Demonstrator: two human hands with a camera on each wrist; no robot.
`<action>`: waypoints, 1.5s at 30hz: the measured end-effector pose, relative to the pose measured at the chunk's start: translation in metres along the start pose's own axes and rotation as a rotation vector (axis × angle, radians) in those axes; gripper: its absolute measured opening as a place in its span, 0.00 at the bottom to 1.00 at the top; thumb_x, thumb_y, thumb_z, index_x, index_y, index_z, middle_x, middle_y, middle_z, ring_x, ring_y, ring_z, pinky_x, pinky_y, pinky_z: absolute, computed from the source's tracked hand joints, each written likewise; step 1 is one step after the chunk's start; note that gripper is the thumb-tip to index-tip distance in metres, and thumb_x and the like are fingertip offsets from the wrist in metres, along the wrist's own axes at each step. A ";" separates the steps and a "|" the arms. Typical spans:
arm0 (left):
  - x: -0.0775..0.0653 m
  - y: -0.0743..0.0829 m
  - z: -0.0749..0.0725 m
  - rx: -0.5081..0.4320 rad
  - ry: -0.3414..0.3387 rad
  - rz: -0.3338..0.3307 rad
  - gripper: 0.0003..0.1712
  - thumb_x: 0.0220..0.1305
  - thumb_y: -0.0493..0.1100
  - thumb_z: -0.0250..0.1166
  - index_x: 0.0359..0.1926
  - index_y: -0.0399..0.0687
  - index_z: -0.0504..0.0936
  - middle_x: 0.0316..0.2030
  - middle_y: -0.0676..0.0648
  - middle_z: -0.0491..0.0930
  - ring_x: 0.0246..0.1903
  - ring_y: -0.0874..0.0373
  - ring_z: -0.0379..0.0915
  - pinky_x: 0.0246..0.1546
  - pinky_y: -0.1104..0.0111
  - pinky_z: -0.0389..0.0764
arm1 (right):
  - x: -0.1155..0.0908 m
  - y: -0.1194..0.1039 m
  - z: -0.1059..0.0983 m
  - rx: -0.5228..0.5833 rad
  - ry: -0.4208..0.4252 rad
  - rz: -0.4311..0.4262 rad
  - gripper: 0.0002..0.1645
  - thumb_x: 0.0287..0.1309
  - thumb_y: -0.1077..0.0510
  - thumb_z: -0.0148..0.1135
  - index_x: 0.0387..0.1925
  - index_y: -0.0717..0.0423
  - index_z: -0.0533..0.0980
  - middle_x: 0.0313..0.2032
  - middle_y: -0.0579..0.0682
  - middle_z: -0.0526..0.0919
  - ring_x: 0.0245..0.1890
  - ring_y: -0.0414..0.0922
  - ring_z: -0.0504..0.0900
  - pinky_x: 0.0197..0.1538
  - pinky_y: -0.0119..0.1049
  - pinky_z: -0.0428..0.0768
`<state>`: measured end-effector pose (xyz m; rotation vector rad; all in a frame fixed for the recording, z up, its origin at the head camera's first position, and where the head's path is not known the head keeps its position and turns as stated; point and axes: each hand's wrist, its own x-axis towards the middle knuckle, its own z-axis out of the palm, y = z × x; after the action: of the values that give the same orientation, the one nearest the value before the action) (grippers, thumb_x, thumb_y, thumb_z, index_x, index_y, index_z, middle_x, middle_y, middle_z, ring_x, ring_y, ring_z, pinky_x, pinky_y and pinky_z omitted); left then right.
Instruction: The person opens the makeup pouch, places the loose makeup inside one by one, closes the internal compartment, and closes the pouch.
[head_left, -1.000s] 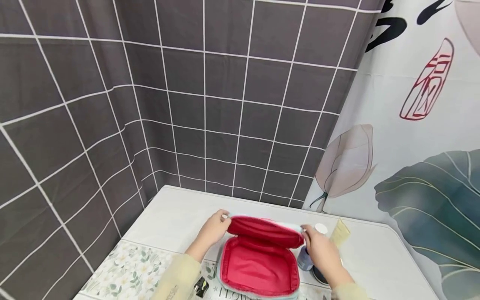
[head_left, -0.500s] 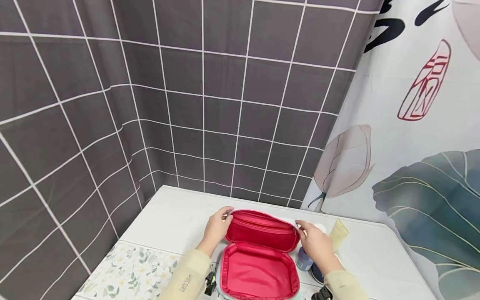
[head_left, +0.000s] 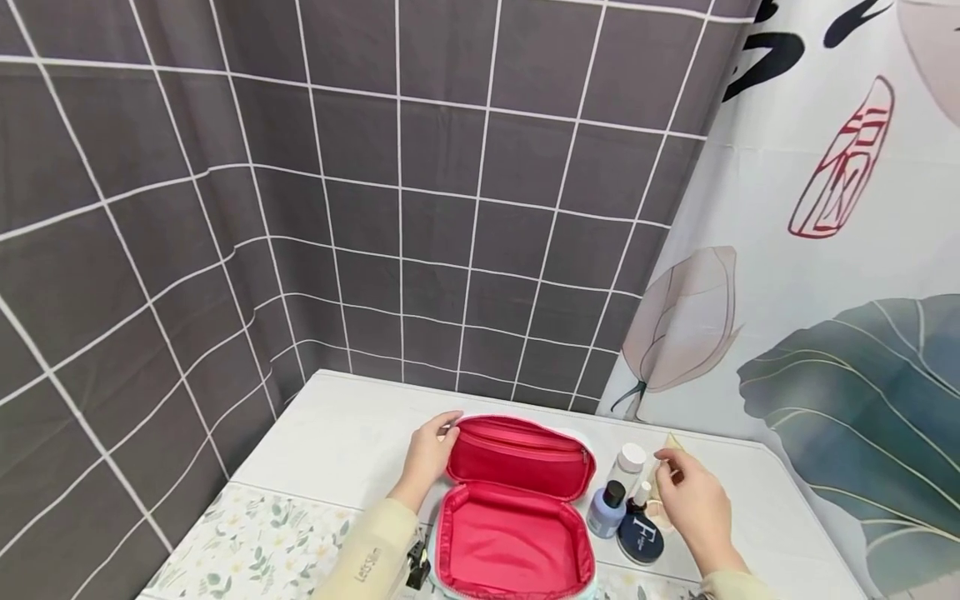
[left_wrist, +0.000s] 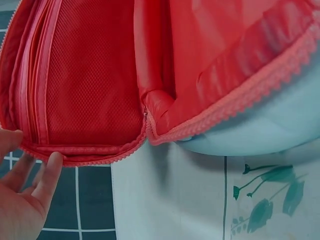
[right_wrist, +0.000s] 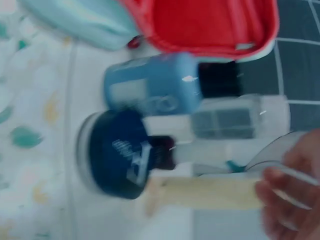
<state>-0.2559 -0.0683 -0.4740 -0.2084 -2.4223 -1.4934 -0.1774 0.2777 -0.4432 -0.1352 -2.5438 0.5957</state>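
Note:
A cosmetic bag [head_left: 517, 542] with a red lining and pale blue outside lies unzipped, its lid [head_left: 525, 462] raised. My left hand [head_left: 426, 457] pinches the lid's left edge; its fingertips [left_wrist: 52, 162] show at the zipper in the left wrist view. My right hand [head_left: 697, 504] is off the bag, with bent fingers at the end of a pale yellow tube [right_wrist: 215, 192]. Whether they touch it is blurred. Beside that hand stand a blue bottle with a black cap [head_left: 603, 510], a clear bottle with a white cap [head_left: 627, 467], a small dark bottle [head_left: 640, 497] and a round dark-blue container [head_left: 641, 537].
The white tabletop [head_left: 360, 425] carries a floral-printed mat [head_left: 255, 537] along its front. Dark gridded cloth [head_left: 450, 208] hangs behind and at the left. A white printed curtain [head_left: 787, 333] hangs at the right.
The lid has tipped further back, exposing its inner pocket. My right hand has let go of the lid's right edge and moved right to the yellow tube. The left hand stays at the lid.

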 end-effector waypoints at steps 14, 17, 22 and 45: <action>-0.004 -0.002 -0.002 -0.012 -0.049 0.023 0.17 0.60 0.31 0.59 0.51 0.39 0.78 0.45 0.37 0.79 0.42 0.45 0.78 0.42 0.57 0.78 | -0.014 0.030 0.034 -0.106 -0.353 0.055 0.21 0.56 0.60 0.57 0.52 0.62 0.72 0.43 0.67 0.79 0.40 0.65 0.78 0.34 0.57 0.75; -0.006 -0.002 -0.002 -0.012 -0.046 0.026 0.17 0.60 0.31 0.59 0.51 0.39 0.78 0.45 0.37 0.79 0.42 0.44 0.78 0.41 0.57 0.78 | -0.015 0.031 0.034 -0.115 -0.325 0.035 0.18 0.57 0.60 0.57 0.49 0.62 0.74 0.41 0.66 0.80 0.39 0.65 0.78 0.32 0.57 0.75; -0.006 -0.003 -0.001 -0.016 -0.034 0.010 0.16 0.60 0.31 0.59 0.50 0.41 0.79 0.45 0.38 0.80 0.42 0.45 0.78 0.40 0.58 0.78 | -0.006 0.025 0.018 -0.103 -0.287 -0.001 0.18 0.57 0.61 0.58 0.49 0.63 0.74 0.38 0.63 0.81 0.34 0.61 0.80 0.31 0.55 0.74; -0.011 0.007 0.029 0.109 0.158 -0.110 0.24 0.45 0.42 0.72 0.41 0.50 0.67 0.36 0.45 0.71 0.39 0.47 0.64 0.36 0.57 0.72 | 0.011 -0.090 0.021 0.411 -0.109 -0.283 0.11 0.45 0.67 0.69 0.32 0.54 0.78 0.27 0.44 0.81 0.28 0.40 0.81 0.29 0.29 0.79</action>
<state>-0.2485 -0.0390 -0.4836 0.0640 -2.4127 -1.3608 -0.1960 0.1910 -0.4149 0.4042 -2.4201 1.0111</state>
